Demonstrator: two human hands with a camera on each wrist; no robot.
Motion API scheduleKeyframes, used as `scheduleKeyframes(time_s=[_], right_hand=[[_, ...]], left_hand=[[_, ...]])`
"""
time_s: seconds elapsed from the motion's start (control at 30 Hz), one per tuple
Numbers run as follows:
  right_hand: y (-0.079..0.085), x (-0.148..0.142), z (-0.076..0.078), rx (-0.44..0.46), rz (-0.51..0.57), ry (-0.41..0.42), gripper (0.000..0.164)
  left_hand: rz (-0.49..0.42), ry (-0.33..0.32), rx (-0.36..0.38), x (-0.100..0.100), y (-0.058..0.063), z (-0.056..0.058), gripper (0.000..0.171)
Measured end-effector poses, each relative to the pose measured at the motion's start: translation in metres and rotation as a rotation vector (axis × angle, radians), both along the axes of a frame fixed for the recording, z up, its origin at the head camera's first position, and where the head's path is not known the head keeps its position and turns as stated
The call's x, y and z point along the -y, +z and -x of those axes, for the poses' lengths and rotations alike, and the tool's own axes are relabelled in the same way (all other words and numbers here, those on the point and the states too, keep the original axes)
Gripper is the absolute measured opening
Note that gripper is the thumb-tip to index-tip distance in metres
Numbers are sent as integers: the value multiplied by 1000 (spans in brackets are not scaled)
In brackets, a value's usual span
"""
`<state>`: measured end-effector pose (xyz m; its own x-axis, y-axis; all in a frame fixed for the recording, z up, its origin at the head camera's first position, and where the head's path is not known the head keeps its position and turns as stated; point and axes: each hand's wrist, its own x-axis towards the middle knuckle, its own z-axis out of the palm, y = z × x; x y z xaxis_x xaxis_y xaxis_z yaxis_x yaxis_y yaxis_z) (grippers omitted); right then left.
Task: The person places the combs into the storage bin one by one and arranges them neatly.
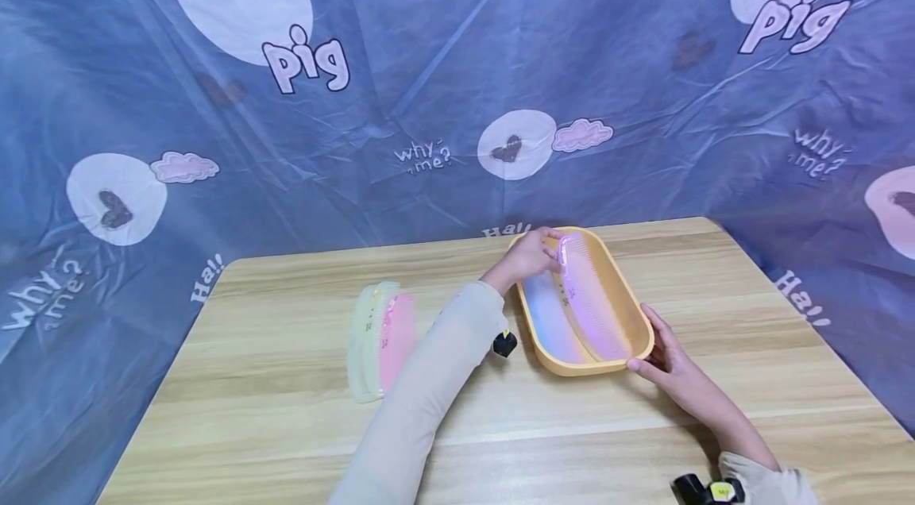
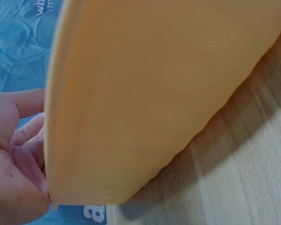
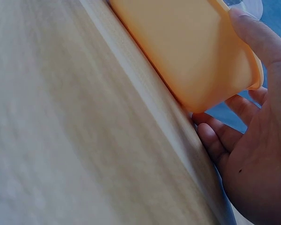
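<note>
A yellow oblong tray [image 1: 629,291] sits toward the back right of the table. Inside it lie an iridescent purple comb [image 1: 593,294] and a bluish comb [image 1: 546,318], side by side. My left hand [image 1: 529,255] reaches over the tray's far left rim and pinches the upper end of the purple comb. In the left wrist view the tray wall [image 2: 145,103] hides the fingertips of that hand [image 2: 14,159]. At the near right corner my right hand [image 1: 668,366] grips the tray, thumb on the rim and fingers bent along the outer wall [image 3: 187,51].
Left of my left forearm, a pale green comb [image 1: 364,346] and a pink comb [image 1: 398,330] lie together on the wooden table [image 1: 272,378]. Behind the table hangs a blue printed cloth [image 1: 400,92], close to the tray's far end.
</note>
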<state>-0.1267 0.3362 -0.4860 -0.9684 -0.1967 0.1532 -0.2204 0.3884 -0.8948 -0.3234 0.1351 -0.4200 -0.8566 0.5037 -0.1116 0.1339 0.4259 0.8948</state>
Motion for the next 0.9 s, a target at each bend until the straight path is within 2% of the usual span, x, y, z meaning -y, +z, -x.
scheduleKeyframes(time_s=[0.2,0.4,0.7,0.9], right_hand=[[-4,-2,1,29,-9,-12,81],[-3,-3,0,34,-24,-23,82],[-3,-2,0,29,-24,-33,82],[-4,-2,0,19,-4,-19,82]], left_hand=[[94,39,-66,-1,-4,2,58],[134,41,-91,-4,-6,6,57],[242,58,-157,-8,-10,11,54],[347,82,-308,-8,-16,12,41]])
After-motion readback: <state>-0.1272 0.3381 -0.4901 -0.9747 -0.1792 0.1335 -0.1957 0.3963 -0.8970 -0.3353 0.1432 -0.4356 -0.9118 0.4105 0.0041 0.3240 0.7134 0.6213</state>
